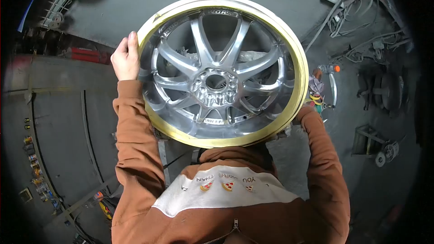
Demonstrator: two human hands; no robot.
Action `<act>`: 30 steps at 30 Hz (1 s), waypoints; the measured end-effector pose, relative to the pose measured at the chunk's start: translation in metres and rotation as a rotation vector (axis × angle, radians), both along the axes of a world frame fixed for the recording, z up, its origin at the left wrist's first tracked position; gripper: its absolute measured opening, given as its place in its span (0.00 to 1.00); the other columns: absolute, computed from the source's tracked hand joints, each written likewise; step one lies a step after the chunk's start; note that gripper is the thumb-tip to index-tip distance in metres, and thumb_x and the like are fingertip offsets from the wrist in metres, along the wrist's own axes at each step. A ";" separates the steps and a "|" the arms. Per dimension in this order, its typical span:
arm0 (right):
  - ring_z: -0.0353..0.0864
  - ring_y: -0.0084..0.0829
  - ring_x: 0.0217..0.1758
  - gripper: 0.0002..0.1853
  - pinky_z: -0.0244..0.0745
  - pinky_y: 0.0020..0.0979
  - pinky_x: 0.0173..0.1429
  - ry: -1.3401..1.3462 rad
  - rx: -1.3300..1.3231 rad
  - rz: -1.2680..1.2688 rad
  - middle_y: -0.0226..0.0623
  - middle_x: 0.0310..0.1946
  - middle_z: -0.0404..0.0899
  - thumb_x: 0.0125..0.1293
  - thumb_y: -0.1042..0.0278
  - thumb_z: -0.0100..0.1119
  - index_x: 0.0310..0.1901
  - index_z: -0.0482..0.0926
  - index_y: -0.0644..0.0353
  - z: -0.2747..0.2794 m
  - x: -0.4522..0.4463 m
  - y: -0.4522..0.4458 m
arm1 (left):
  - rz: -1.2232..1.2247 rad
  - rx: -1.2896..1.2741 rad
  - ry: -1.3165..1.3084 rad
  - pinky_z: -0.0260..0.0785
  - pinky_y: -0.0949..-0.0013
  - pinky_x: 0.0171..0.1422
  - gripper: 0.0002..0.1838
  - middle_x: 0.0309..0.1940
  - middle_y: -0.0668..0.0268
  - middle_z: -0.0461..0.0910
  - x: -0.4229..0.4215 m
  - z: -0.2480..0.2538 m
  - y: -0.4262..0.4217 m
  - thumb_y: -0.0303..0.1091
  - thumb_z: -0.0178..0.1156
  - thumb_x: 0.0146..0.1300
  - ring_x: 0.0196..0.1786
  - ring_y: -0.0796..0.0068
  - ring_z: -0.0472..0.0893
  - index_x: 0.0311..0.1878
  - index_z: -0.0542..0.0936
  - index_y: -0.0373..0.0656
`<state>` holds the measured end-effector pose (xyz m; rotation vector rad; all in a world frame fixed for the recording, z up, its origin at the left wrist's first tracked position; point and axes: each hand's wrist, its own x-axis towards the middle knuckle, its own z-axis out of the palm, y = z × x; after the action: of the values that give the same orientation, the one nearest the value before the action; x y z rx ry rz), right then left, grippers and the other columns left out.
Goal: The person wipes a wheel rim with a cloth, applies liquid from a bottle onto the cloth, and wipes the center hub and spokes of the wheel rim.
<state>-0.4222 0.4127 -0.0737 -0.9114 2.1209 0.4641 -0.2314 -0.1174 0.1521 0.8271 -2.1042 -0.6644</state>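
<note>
Here, left fingers point(132, 44) grip the wheel point(217, 96); right fingers point(310, 104), near an orange-capped container point(328, 68), unclear.

The wheel point(216, 96) is silver with a yellow border point(302, 72), the sweatshirt point(190, 228) rust-brown with a white band point(176, 200) patterned with red-and-yellow pizza slices point(228, 186) and dark lettering, and the floor point(289, 160) grey.

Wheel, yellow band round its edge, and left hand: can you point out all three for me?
Wheel point(205, 53): head view, on a spoke above the hub.
Yellow band point(205, 142): head view, on its lower stretch.
Left hand point(125, 64): head view, on the back of the hand.
</note>
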 end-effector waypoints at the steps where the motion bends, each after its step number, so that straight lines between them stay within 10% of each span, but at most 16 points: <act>1: 0.76 0.42 0.57 0.19 0.72 0.36 0.59 -0.012 -0.022 -0.012 0.43 0.54 0.76 0.61 0.59 0.53 0.53 0.78 0.53 0.003 0.002 -0.001 | 0.000 0.017 0.018 0.61 0.70 0.28 0.26 0.15 0.62 0.60 -0.001 0.003 0.004 0.52 0.55 0.65 0.23 0.79 0.59 0.26 0.72 0.34; 5: 0.77 0.47 0.53 0.17 0.72 0.37 0.57 0.094 -0.108 -0.126 0.48 0.48 0.78 0.58 0.63 0.54 0.47 0.80 0.58 -0.023 -0.002 0.029 | -0.012 0.031 0.007 0.58 0.70 0.27 0.28 0.15 0.64 0.57 0.000 0.002 0.001 0.53 0.56 0.64 0.23 0.79 0.57 0.23 0.67 0.35; 10: 0.76 0.55 0.44 0.15 0.72 0.45 0.49 0.317 -0.520 -0.492 0.56 0.39 0.78 0.56 0.66 0.54 0.44 0.80 0.63 0.110 0.030 0.035 | -0.030 0.066 -0.030 0.60 0.68 0.28 0.29 0.14 0.61 0.60 0.001 0.006 0.002 0.55 0.54 0.65 0.22 0.75 0.58 0.24 0.69 0.35; 17: 0.72 0.16 0.29 0.11 0.66 0.18 0.33 0.130 -1.220 -0.821 0.32 0.32 0.76 0.62 0.77 0.54 0.46 0.80 0.66 0.255 0.128 -0.092 | -0.019 0.067 -0.120 0.65 0.61 0.31 0.28 0.18 0.50 0.70 0.005 0.012 0.005 0.57 0.53 0.64 0.21 0.53 0.67 0.26 0.73 0.36; 22: 0.75 0.40 0.30 0.09 0.71 0.32 0.33 0.261 -1.186 -0.017 0.44 0.31 0.73 0.59 0.76 0.52 0.40 0.77 0.65 0.184 0.145 -0.226 | -0.040 0.072 -0.089 0.66 0.61 0.30 0.28 0.17 0.50 0.71 0.007 0.004 -0.001 0.56 0.55 0.63 0.20 0.52 0.70 0.22 0.71 0.36; 30: 0.81 0.47 0.32 0.18 0.78 0.42 0.36 0.508 -0.685 -0.235 0.45 0.41 0.72 0.59 0.68 0.52 0.52 0.71 0.59 0.160 0.167 -0.301 | -0.112 0.141 0.006 0.63 0.63 0.28 0.30 0.14 0.53 0.62 0.010 0.008 -0.004 0.54 0.57 0.63 0.22 0.61 0.55 0.21 0.68 0.33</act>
<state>-0.2553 0.1118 0.0864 -0.9499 2.8940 -0.2054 -0.2216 -0.1212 0.1599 0.7858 -2.1289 -0.8820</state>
